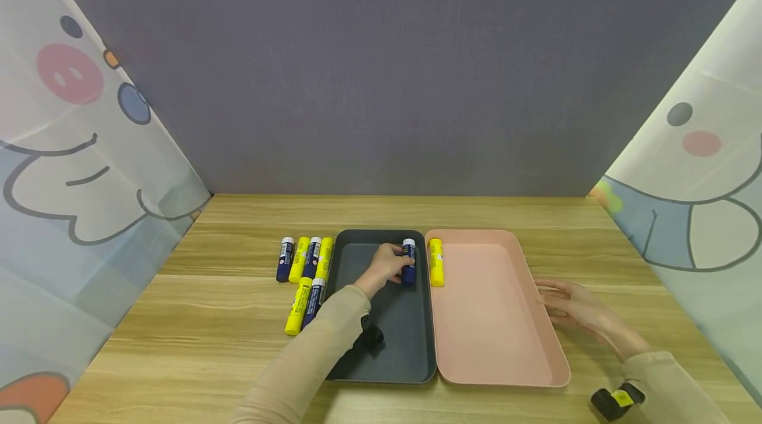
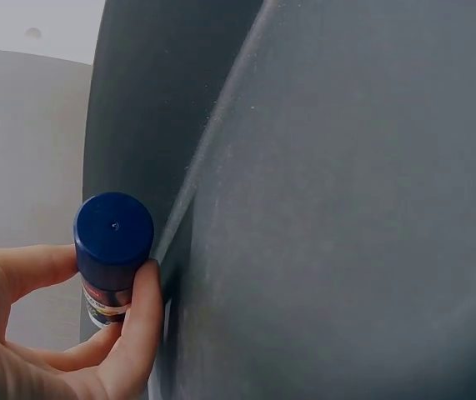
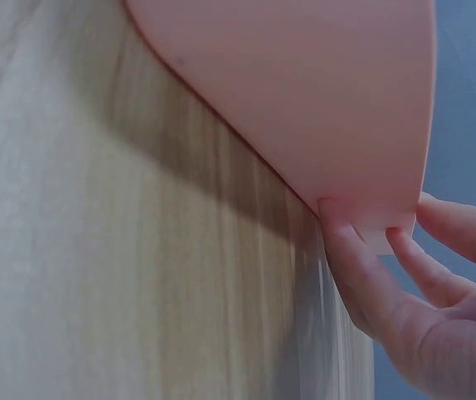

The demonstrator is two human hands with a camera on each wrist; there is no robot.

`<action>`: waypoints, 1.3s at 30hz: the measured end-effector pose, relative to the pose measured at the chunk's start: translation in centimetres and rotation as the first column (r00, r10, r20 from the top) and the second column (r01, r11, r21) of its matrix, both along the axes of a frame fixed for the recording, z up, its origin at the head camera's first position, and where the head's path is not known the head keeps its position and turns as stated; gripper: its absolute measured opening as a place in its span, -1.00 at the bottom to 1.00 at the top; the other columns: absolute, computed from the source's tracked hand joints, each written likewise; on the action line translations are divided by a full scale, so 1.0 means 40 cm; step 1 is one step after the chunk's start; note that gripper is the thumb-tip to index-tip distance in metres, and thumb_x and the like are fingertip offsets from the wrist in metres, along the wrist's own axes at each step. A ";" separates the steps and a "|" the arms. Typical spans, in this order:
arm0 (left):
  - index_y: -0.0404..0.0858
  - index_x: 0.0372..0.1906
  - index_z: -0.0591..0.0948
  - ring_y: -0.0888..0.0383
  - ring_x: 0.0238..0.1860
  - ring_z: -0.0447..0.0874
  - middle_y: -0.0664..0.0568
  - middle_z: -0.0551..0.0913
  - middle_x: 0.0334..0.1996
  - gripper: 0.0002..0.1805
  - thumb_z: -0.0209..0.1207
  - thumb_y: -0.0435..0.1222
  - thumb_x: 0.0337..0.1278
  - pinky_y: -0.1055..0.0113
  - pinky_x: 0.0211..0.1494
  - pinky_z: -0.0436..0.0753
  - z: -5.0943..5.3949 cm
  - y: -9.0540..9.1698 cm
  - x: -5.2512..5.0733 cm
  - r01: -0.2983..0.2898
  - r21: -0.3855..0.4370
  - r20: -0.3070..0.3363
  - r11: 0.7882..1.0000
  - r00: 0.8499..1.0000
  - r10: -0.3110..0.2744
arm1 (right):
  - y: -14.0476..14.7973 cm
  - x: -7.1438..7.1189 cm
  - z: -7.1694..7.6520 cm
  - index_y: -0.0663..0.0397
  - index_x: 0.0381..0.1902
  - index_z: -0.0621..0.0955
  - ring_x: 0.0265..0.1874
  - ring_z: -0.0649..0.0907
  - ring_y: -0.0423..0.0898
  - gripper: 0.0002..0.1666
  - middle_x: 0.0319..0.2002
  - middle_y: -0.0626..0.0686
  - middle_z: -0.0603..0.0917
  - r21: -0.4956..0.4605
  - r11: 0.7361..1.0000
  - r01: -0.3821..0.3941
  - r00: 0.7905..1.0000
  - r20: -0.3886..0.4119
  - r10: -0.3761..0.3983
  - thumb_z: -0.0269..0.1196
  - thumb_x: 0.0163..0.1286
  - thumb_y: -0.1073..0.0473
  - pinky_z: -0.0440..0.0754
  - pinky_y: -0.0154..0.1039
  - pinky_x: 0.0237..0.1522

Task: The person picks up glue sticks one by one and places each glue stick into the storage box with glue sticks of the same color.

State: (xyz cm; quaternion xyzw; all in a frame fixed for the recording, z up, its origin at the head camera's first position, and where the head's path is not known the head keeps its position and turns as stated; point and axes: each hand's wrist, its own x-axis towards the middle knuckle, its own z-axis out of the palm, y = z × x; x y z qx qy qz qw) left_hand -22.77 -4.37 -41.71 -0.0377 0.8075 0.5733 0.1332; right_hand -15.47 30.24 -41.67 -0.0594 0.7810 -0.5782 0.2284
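Table, head view: pale wood, long grain running crosswise. Dark grey tray taken as the reference for all positions. Beyond it, past the table's far edge, rises a plain grey-purple panel; well off to its left and right hang light cloths, the left cloth and the right cloth, both printed with cartoon figures. Pink tray sits just beside the dark tray on its right, with one yellow stick lying inside, near the wall toward the dark tray. Left of the dark tray, on bare wood: a cluster of six sticks, three yellow and three navy with white caps, four in a far row and two nearer. Left hand reaches into the dark tray, holding a navy stick by its right wall, white cap pointing away. Right hand lies farther right, at the pink tray's outer side.

Left wrist view: thumb and fingers pinch the navy stick, blue end toward the camera, beside the dark tray's wall. Whether it touches the tray floor: cannot tell.

Right wrist view: fingers spread, tips against the pink tray's outer wall and rim; wood grain alongside, bluish-grey backdrop behind.
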 end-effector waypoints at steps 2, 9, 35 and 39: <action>-0.55 0.06 0.35 0.17 -0.60 0.47 -0.28 0.57 -0.29 -0.48 0.17 -0.39 -0.04 0.25 -0.50 0.61 -0.001 0.000 0.000 0.000 -0.003 0.001 1.000 1.000 0.000 | 0.000 0.000 -0.001 0.54 0.24 -0.01 -0.10 0.56 -0.18 -0.21 0.11 0.41 0.35 -0.002 1.000 -0.002 1.000 -0.001 0.002 0.07 0.30 0.14 0.53 -0.18 -0.10; -0.56 0.06 0.35 0.15 -0.58 0.48 -0.30 0.56 -0.27 -0.47 0.17 -0.39 -0.04 0.25 -0.49 0.62 -0.008 -0.001 0.004 -0.002 -0.012 -0.001 1.000 1.000 0.002 | -0.001 0.001 -0.003 0.55 0.24 -0.02 -0.07 0.55 -0.13 -0.21 0.12 0.44 0.32 0.005 1.000 -0.006 1.000 -0.005 0.006 0.07 0.31 0.15 0.53 -0.17 -0.09; -0.54 -0.02 0.40 0.15 -0.67 0.42 -0.21 0.53 -0.42 -0.61 0.12 -0.45 -0.01 0.28 -0.55 0.61 -0.013 -0.004 -0.001 -0.007 0.028 0.014 1.000 1.000 0.007 | 0.004 -0.002 -0.009 0.55 0.24 -0.03 -0.13 0.56 -0.29 -0.23 0.09 0.29 0.41 -0.032 0.999 -0.013 1.000 0.004 0.013 0.05 0.32 0.17 0.53 -0.21 -0.09; -0.51 -0.05 0.41 0.16 -0.68 0.42 -0.20 0.52 -0.41 -0.64 0.11 -0.44 0.01 0.28 -0.56 0.60 -0.001 -0.007 -0.001 -0.004 0.016 0.021 1.000 1.000 0.003 | 0.003 -0.003 -0.010 0.57 0.24 -0.04 -0.13 0.56 -0.28 -0.24 0.08 0.29 0.42 -0.042 0.999 -0.021 1.000 0.005 0.021 0.04 0.32 0.19 0.53 -0.20 -0.10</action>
